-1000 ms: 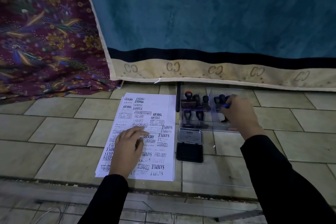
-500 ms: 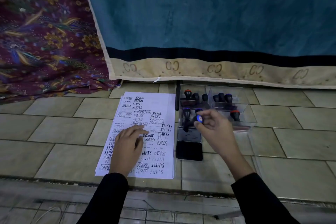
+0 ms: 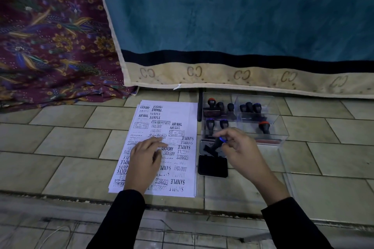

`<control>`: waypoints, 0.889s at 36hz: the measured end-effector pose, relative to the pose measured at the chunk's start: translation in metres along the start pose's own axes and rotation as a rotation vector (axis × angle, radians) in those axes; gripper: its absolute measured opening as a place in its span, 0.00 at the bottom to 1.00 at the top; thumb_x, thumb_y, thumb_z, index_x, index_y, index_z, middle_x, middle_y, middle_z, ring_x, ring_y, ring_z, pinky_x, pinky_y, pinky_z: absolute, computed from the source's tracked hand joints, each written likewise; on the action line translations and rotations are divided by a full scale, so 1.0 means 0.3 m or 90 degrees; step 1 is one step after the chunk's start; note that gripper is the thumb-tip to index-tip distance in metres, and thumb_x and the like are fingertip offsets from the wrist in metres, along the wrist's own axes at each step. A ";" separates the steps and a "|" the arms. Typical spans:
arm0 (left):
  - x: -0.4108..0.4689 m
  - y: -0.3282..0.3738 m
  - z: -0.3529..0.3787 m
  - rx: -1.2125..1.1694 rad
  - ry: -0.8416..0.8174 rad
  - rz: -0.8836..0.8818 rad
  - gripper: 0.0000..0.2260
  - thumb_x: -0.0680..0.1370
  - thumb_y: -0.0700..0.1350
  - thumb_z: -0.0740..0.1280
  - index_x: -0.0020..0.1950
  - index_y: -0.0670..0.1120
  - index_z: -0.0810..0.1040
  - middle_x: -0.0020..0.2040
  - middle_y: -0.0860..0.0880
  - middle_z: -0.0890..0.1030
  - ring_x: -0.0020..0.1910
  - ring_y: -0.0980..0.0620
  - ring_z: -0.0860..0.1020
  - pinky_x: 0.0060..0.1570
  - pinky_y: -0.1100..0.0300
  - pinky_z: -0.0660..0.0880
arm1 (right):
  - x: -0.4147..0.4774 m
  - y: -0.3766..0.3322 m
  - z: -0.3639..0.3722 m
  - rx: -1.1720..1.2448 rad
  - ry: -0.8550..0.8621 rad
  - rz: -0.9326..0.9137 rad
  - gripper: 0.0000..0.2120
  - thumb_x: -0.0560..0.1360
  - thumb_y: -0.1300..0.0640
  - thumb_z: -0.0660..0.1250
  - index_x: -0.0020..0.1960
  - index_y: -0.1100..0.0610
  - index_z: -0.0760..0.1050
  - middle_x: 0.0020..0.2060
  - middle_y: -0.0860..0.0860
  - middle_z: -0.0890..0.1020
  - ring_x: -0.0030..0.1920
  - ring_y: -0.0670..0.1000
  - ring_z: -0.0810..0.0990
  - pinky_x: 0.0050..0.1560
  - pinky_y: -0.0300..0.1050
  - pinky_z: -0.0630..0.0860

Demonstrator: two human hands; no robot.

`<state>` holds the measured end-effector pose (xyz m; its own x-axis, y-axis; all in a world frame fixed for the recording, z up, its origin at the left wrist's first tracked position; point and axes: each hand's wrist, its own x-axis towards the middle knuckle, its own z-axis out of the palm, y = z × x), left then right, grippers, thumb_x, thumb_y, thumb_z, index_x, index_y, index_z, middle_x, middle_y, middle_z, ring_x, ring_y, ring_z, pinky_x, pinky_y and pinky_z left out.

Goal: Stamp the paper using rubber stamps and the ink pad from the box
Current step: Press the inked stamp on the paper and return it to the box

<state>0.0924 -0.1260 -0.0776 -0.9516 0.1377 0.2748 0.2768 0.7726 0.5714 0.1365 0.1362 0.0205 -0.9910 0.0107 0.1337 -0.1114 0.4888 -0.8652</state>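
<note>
While my right hand (image 3: 242, 151) pinches a black rubber stamp with a blue-capped knob (image 3: 217, 144) between fingertips and thumb, the stamp tilts, its knob up toward my fingers and its base slanting down to the left over the opened lid of the black rectangular ink pad (image 3: 213, 166). Whether the base touches the lid I cannot tell. Just beyond my knuckles stands the clear plastic box (image 3: 271, 137) on the pale tiled floor (image 3: 66, 147), holding more black-handled stamps (image 3: 220, 107), two of them capped in red-orange. My left hand (image 3: 144, 164) lies flat and spread, holding nothing, pressing on the white sheet of paper (image 3: 182, 111), which lies just left of the ink pad and is already crowded with black impressions such as SAMPLE, AIR MAIL and FAX OUT. Behind everything hangs a teal, black and beige striped cloth (image 3: 222, 26), with a purple floral fabric (image 3: 50, 36) bunched at the far left.
</note>
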 end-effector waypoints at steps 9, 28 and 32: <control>0.002 -0.001 -0.002 -0.003 -0.001 -0.001 0.13 0.77 0.45 0.59 0.54 0.57 0.80 0.61 0.60 0.76 0.60 0.57 0.72 0.65 0.56 0.60 | -0.022 0.011 0.025 -0.173 -0.018 -0.123 0.14 0.70 0.64 0.72 0.53 0.54 0.78 0.47 0.45 0.77 0.41 0.38 0.76 0.46 0.27 0.73; -0.001 -0.006 0.002 -0.001 -0.006 -0.001 0.13 0.77 0.45 0.59 0.55 0.57 0.79 0.61 0.61 0.75 0.60 0.57 0.71 0.66 0.56 0.60 | -0.056 0.055 0.048 -0.192 -0.036 -0.123 0.10 0.69 0.61 0.73 0.44 0.54 0.73 0.42 0.45 0.76 0.41 0.44 0.78 0.43 0.46 0.79; 0.000 -0.002 0.000 0.001 -0.008 -0.003 0.13 0.77 0.46 0.59 0.55 0.57 0.79 0.62 0.61 0.76 0.61 0.57 0.71 0.66 0.55 0.61 | -0.054 0.059 0.047 -0.203 -0.043 -0.119 0.08 0.70 0.62 0.73 0.45 0.55 0.74 0.43 0.46 0.77 0.41 0.44 0.79 0.45 0.44 0.79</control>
<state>0.0922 -0.1265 -0.0780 -0.9543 0.1421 0.2629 0.2726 0.7743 0.5711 0.1495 0.1324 -0.0037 -0.9598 -0.1558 0.2336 -0.2718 0.7241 -0.6339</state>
